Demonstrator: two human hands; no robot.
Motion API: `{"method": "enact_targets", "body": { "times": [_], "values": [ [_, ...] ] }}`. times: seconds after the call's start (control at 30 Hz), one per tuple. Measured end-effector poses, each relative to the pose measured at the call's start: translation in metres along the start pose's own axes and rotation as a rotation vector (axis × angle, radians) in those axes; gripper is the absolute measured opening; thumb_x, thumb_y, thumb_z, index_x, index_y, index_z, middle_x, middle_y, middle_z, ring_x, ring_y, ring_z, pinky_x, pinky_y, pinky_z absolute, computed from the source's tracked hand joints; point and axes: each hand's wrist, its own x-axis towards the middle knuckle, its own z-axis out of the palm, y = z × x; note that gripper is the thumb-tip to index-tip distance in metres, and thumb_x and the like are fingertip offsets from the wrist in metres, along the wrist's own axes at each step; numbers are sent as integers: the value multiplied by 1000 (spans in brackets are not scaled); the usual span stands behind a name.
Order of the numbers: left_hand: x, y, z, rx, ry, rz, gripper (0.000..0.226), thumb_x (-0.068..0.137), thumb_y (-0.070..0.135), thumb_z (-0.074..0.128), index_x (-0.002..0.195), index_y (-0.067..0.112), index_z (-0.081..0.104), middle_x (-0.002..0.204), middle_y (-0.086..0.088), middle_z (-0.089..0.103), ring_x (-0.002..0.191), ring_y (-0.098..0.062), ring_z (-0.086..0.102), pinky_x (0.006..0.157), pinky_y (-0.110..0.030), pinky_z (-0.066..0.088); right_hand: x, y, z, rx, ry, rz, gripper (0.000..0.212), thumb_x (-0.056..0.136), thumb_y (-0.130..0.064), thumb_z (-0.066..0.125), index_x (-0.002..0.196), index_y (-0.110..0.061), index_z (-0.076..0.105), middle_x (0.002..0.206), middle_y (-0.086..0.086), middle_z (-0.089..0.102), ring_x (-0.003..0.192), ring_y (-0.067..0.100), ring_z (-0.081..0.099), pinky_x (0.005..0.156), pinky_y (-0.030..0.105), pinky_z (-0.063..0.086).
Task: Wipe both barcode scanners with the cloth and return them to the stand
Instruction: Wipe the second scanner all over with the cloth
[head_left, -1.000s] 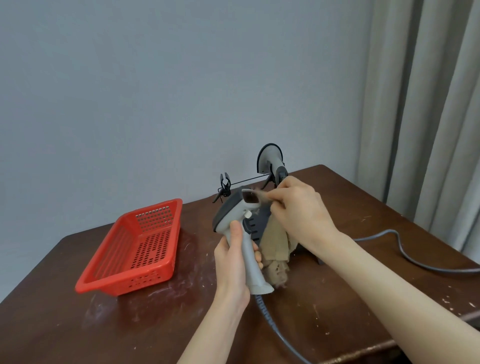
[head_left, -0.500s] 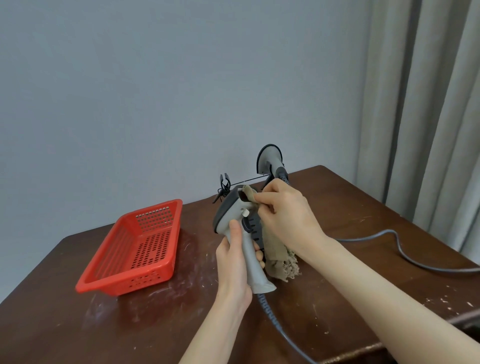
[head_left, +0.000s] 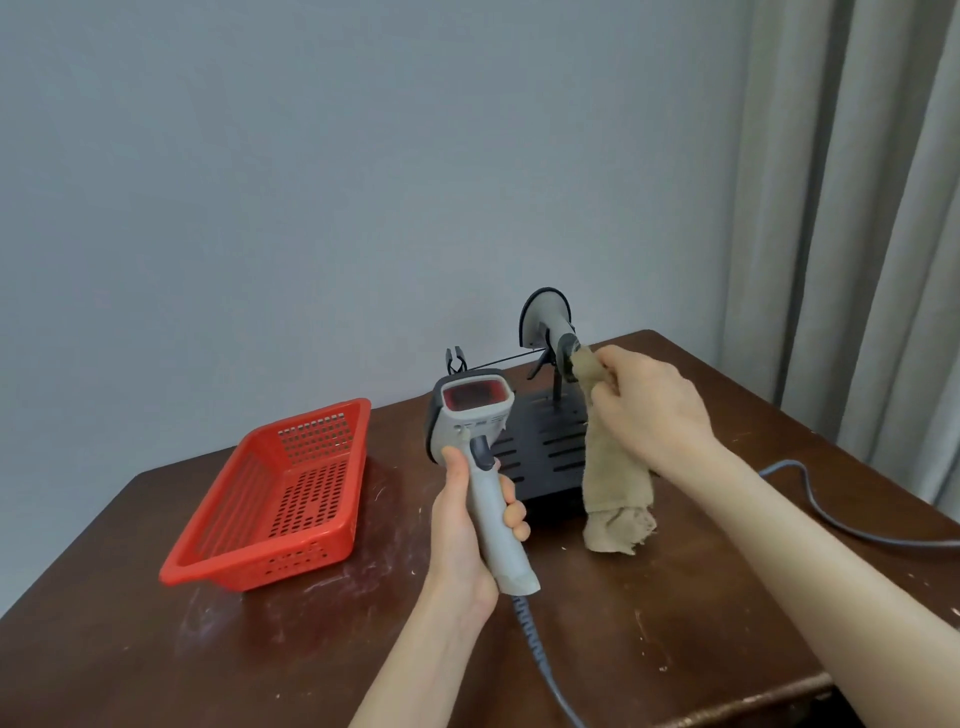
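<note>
Gripping the grey barcode scanner (head_left: 475, 415) upright by its handle in the left hand (head_left: 462, 525), just in front of the black stand (head_left: 545, 447), and now holding the beige cloth (head_left: 615, 478), pinched in the right hand (head_left: 649, 410), drawn off and apart from its head, probably finished wiping this one.

The worktop (head_left: 675, 649) is dark brown wood, scuffed, with pale smears and scattered light specks. On its left part sits a red perforated plastic basket (head_left: 260, 569), its long side running from near to far. At the far middle the stand (head_left: 550, 452) rests on its black slotted base. A grey cable (head_left: 909, 540) snakes across the right part and leaves past the right edge. A second, ribbed cable (head_left: 540, 665) runs over the near part toward the near edge.
</note>
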Motion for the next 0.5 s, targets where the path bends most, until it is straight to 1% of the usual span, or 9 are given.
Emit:
{"method": "enact_targets", "body": {
  "times": [0.07, 0.13, 0.17, 0.23, 0.3, 0.33, 0.4, 0.47, 0.5],
  "values": [
    [0, 1, -1, -13, -26, -2, 52, 70, 59, 53, 88, 10, 52, 58, -3, 47, 37, -11, 40, 35, -21, 37, 3, 3, 3, 230, -51, 53, 18, 87, -9, 42, 97, -15, 56, 81, 1, 58, 73, 23, 52, 57, 31, 37],
    [1, -2, -1, -24, -39, -9, 52, 70, 58, 54, 89, 10, 53, 59, -3, 47, 37, -11, 40, 35, -21, 37, 6, 6, 3, 371, -61, 71, 22, 87, -5, 43, 100, -13, 59, 87, 5, 62, 78, 20, 55, 65, 33, 42],
    [1, -2, 0, -26, -39, -11, 53, 70, 58, 54, 91, 10, 53, 59, -4, 47, 37, -12, 41, 35, -21, 37, 8, 6, 4, 496, -51, 95, 22, 88, -3, 45, 102, -11, 60, 91, 9, 63, 81, 21, 57, 70, 34, 45],
    [1, -3, 2, -35, -37, -23, 54, 70, 58, 54, 93, 9, 54, 58, -4, 47, 37, -12, 41, 35, -21, 38, 10, 2, 1, 955, -59, 213, 20, 91, -1, 48, 106, -6, 61, 93, 10, 65, 85, 20, 62, 78, 35, 51],
    [2, -4, 4, -37, -35, -44, 53, 71, 57, 53, 89, 8, 58, 57, -3, 46, 37, -11, 41, 35, -20, 38, 6, -3, 4, 1375, -151, 337, 13, 93, -6, 52, 102, -7, 61, 88, 7, 67, 78, 17, 67, 76, 34, 54],
    [3, -5, 6, -31, -33, -53, 52, 71, 58, 53, 85, 8, 59, 57, -3, 47, 37, -11, 41, 35, -20, 37, 1, -6, 10, 1437, -235, 372, 9, 92, -9, 54, 98, -7, 61, 84, 7, 67, 72, 17, 67, 72, 32, 55],
    [5, -7, 10, -14, -30, -61, 52, 71, 58, 53, 78, 7, 60, 56, -4, 47, 37, -12, 42, 35, -20, 37, -14, -10, 26, 1392, -432, 384, 10, 91, -11, 56, 94, -2, 61, 76, 12, 64, 61, 22, 62, 61, 34, 53],
    [7, -9, 13, -20, -10, -61, 54, 72, 60, 54, 78, 7, 60, 57, -5, 47, 38, -13, 43, 36, -20, 38, -23, -12, 36, 1361, -563, 349, 18, 91, -12, 56, 98, 5, 58, 68, 19, 57, 53, 30, 55, 55, 39, 48],
    [7, -9, 13, -36, 6, -61, 53, 72, 60, 54, 76, 7, 61, 56, -5, 47, 37, -13, 43, 36, -20, 38, -26, -11, 38, 1364, -607, 323, 20, 91, -11, 56, 102, 5, 57, 67, 20, 54, 52, 31, 53, 53, 40, 47]
  ]
}}
